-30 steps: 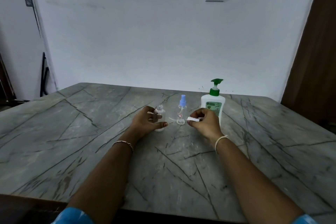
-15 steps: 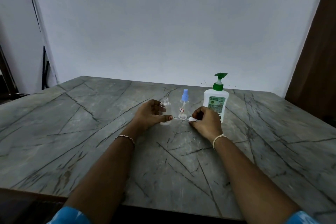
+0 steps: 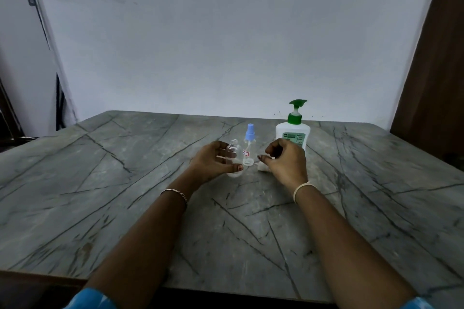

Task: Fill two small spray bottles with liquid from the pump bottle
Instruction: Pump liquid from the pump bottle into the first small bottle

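Item 1. My left hand (image 3: 213, 162): fingers and thumb curled round the uncapped spray bottle (image 3: 233, 155), clamped on its body and holding it upright on the bench (image 3: 100, 183). The threaded neck is bare and open. The bottle looks clear; I cannot tell whether any liquid is in it.

Item 2. Blue-capped spray bottle (image 3: 249, 144): upright, just beside the first and a little behind it, sprayer on, untouched.

Item 3. White sprayer head (image 3: 263, 167): lying on the bench between my hands, its thin dip tube pointing left towards the bottles.

Item 4. My right hand (image 3: 287, 162): fingers loosely curled just above the sprayer head. Whether thumb and finger pinch it or have let go, I cannot tell.

Item 5. Pump bottle (image 3: 292, 134): white with green pump, upright behind my right hand, nozzle facing roughly towards me.

Step in hand, as I judge it: the first bottle is opened and ready for filling. To do it well, I should keep my left grip low on the body so the mouth stays free, bring the neck directly under the pump nozzle, and press slowly; the opening is narrow and a hard stroke would likely overshoot.
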A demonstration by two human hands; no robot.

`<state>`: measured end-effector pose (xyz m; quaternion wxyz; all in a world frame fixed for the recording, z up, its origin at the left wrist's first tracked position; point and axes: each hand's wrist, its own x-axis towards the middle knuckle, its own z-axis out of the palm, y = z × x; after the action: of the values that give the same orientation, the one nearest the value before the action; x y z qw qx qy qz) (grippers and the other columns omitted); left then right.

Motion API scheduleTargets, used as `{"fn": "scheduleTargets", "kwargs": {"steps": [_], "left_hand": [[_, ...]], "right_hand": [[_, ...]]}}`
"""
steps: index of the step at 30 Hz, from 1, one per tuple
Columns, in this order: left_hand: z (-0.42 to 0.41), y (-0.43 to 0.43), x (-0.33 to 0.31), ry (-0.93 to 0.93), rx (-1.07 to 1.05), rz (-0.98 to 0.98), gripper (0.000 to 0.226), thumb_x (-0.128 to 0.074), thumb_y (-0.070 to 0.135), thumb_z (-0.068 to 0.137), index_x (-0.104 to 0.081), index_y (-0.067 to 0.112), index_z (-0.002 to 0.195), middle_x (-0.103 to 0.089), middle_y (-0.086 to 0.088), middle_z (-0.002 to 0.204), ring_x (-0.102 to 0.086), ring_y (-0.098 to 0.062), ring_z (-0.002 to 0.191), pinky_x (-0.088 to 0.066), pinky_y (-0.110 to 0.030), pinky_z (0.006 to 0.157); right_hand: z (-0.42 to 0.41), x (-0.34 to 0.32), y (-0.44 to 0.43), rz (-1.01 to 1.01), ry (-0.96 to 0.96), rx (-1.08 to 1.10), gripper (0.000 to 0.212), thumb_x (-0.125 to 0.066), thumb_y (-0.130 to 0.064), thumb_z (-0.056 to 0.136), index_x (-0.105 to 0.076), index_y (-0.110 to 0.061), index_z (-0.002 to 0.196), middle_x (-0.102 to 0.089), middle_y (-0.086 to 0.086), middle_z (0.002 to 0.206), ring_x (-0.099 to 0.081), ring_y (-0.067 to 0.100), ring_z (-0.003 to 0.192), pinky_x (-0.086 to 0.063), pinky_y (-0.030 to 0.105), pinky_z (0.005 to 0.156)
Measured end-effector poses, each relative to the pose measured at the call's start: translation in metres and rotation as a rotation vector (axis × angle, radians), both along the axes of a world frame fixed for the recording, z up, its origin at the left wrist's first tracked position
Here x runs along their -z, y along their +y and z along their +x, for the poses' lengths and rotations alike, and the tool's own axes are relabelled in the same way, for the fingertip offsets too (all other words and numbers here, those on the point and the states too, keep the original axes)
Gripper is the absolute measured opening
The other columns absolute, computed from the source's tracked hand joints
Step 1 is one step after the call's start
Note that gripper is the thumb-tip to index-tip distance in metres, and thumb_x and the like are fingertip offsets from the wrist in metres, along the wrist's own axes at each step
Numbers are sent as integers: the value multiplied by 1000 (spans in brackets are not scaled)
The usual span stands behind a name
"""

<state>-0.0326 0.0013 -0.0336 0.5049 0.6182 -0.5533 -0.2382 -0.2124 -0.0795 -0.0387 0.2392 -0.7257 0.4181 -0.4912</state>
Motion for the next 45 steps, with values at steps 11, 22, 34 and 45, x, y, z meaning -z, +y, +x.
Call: {"fn": "scheduleTargets", "kwargs": {"steps": [11, 22, 34, 45], "left_hand": [[-16, -5, -4, 30, 40, 94, 58, -86, 6, 63, -54, 13, 112, -68, -9, 108, -68, -25, 96, -55, -40, 89], [-28, -16, -3, 32, 40, 60, 56, -88, 9, 61, -55, 19, 105, -68, -7, 105, -69, -25, 94, -57, -40, 86], [-29, -19, 2, -18, 14, 19, 64, -90, 18, 60, -57, 11, 114, -70, -6, 104, -69, -24, 94, -56, -44, 88], [-30, -20, 4, 5, 17, 6, 56, -87, 12, 63, -57, 15, 110, -69, -6, 107, -69, -23, 95, -55, -44, 89]], "right_hand": [[-19, -26, 0, -90, -456, 214, 20, -81, -29, 77, -63, -19, 75, -62, -12, 68, -56, -3, 60, -37, 5, 51], [-15, -42, -24, -245, -63, 237, 80, -75, -30, 81, -29, -35, 146, -35, 11, 148, -31, 28, 137, -33, 46, 108], [3, -32, -47, -237, 48, 177, 112, -76, -8, 69, -5, -35, 151, -45, 5, 128, -46, 26, 121, -30, 55, 111], [-3, -22, -53, -227, -129, 59, 110, -73, 0, 75, -4, -45, 149, -42, 4, 145, -47, 30, 127, -45, 36, 96]]}}
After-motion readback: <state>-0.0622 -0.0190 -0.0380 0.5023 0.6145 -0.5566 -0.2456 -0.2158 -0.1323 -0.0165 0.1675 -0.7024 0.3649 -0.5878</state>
